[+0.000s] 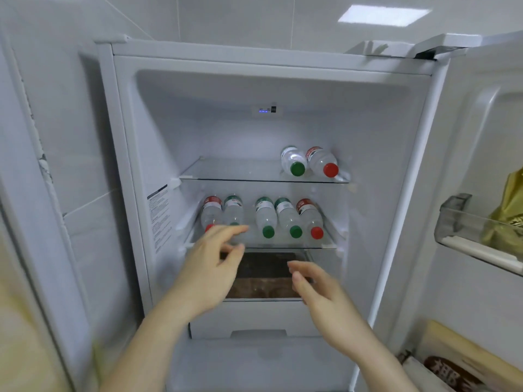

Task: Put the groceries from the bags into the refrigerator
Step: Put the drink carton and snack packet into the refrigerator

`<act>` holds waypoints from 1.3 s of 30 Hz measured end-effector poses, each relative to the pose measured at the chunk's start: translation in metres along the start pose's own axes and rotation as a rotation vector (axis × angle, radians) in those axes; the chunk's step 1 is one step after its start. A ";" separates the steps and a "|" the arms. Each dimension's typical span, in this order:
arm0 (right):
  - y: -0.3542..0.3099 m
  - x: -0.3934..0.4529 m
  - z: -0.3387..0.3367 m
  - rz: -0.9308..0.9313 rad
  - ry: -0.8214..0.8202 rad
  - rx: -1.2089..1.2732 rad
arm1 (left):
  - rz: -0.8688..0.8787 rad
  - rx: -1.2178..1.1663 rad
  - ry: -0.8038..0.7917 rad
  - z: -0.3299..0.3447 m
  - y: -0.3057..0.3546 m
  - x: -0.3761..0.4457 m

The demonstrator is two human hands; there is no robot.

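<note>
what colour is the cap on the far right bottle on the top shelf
Red, seen in the head view: the right bottle on the top shelf.

refrigerator (pixel 135 193): was white inside and out, with a small blue light on its back wall.
upper shelf bottles (pixel 308 161): were clear, one with a green cap, one with a red.
lower shelf bottles (pixel 266 219): were clear; caps ran red, green, green, green, red across the refrigerator.
drawer (pixel 263 278): showed brown below them.
door bag (pixel 509 213): was yellow-gold.

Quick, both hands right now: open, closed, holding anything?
Left hand: open, fingers relaxed, holding nothing.
Right hand: open, fingers straight, holding nothing.
</note>
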State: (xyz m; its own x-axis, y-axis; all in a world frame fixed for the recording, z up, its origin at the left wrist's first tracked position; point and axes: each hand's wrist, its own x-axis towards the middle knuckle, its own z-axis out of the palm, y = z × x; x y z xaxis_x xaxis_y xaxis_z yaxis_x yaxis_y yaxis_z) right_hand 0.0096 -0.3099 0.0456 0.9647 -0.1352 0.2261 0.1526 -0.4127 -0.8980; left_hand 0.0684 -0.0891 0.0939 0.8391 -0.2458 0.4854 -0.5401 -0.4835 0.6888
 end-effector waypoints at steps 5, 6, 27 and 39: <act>0.010 -0.028 0.011 -0.035 -0.275 -0.169 | -0.153 0.142 0.061 -0.005 -0.028 -0.092; 0.013 -0.033 0.015 -0.058 -0.326 -0.201 | -0.174 0.204 0.066 -0.005 -0.030 -0.108; -0.001 -0.221 0.109 -0.478 -1.361 -0.397 | -1.067 0.642 0.261 0.001 0.112 -0.500; -0.084 -0.415 0.180 -0.897 -1.708 -0.346 | -1.363 0.728 0.545 -0.021 0.234 -0.688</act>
State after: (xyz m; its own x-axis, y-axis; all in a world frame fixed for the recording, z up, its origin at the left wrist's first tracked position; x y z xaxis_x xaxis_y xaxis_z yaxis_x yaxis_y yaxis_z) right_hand -0.3645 -0.0569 -0.0405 -0.1600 0.9592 -0.2329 0.7980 -0.0131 -0.6025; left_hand -0.6365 -0.0162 -0.0672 0.4354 0.9003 -0.0024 0.8111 -0.3911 0.4349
